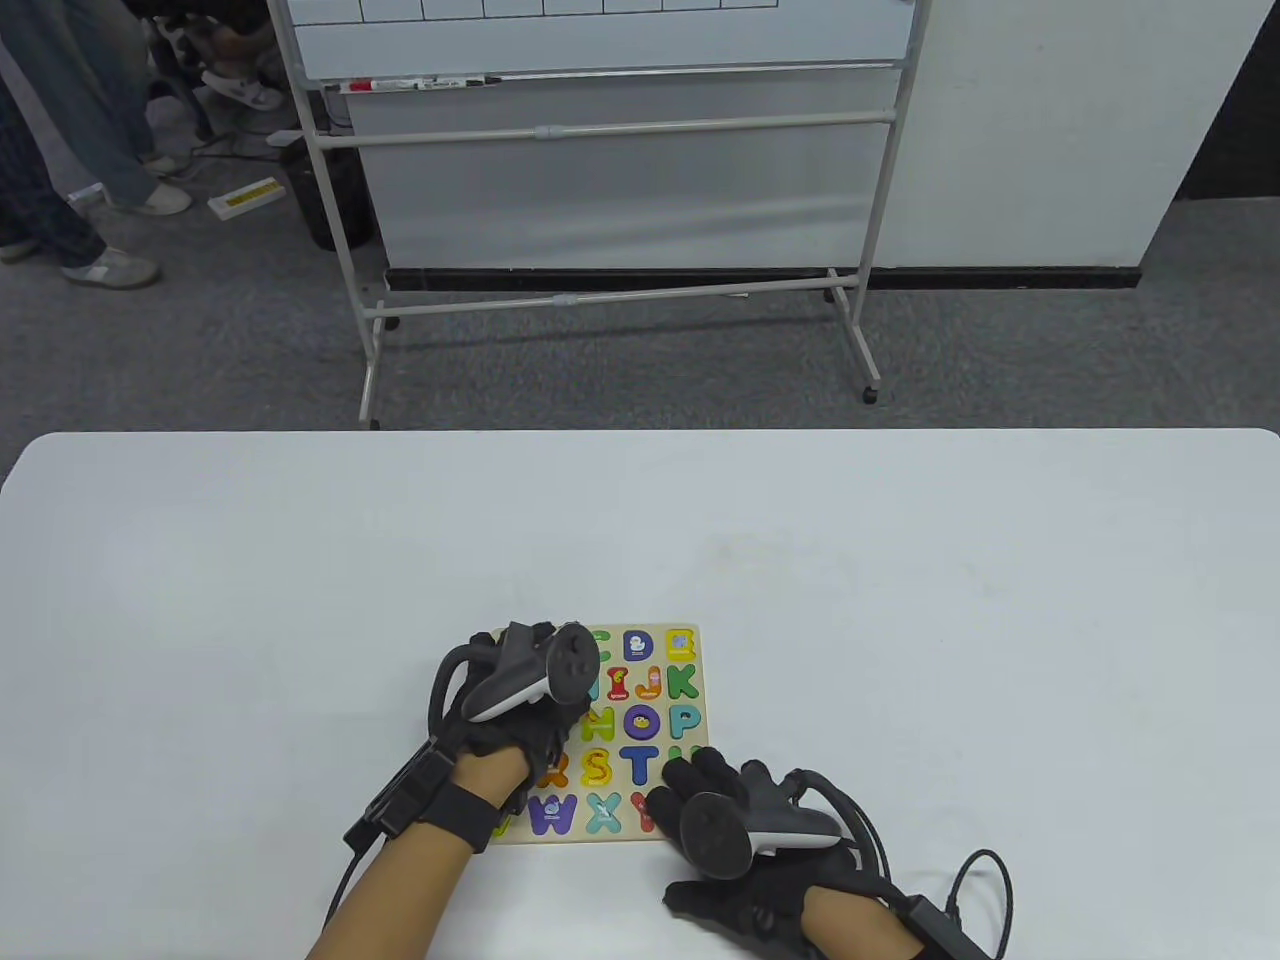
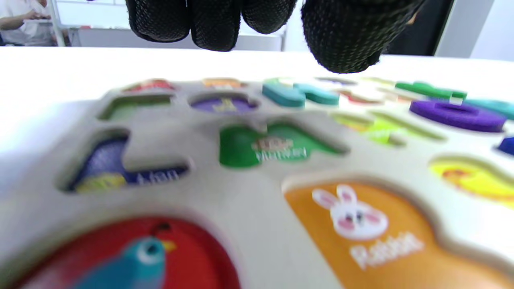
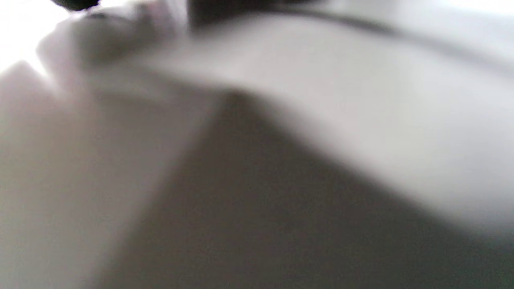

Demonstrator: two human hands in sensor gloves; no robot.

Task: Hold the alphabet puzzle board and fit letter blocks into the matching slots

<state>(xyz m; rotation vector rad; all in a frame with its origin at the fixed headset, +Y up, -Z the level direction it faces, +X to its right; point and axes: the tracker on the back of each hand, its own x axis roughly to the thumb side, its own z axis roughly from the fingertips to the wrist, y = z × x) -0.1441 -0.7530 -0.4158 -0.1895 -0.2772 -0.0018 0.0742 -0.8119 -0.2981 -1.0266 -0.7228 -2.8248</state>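
Observation:
The alphabet puzzle board (image 1: 660, 712) lies flat near the table's front edge, with most coloured letters seated. My left hand (image 1: 530, 715) covers its left part. In the left wrist view the board (image 2: 249, 200) fills the frame. My left fingers (image 2: 345, 36) hang just above it and hold nothing. Several slots there are empty: an orange rabbit slot (image 2: 361, 228), a red bird slot (image 2: 132, 257), a green slot (image 2: 273, 146) and a blue L slot (image 2: 116, 168). My right hand (image 1: 700, 790) lies with fingers stretched over the board's lower right corner. No loose letter block shows. The right wrist view is only blur.
The white table (image 1: 900, 600) stretches far and to both sides of the board. A whiteboard stand (image 1: 610, 280) is on the carpet beyond the table. A black cable (image 1: 985, 890) trails from my right wrist at the front right.

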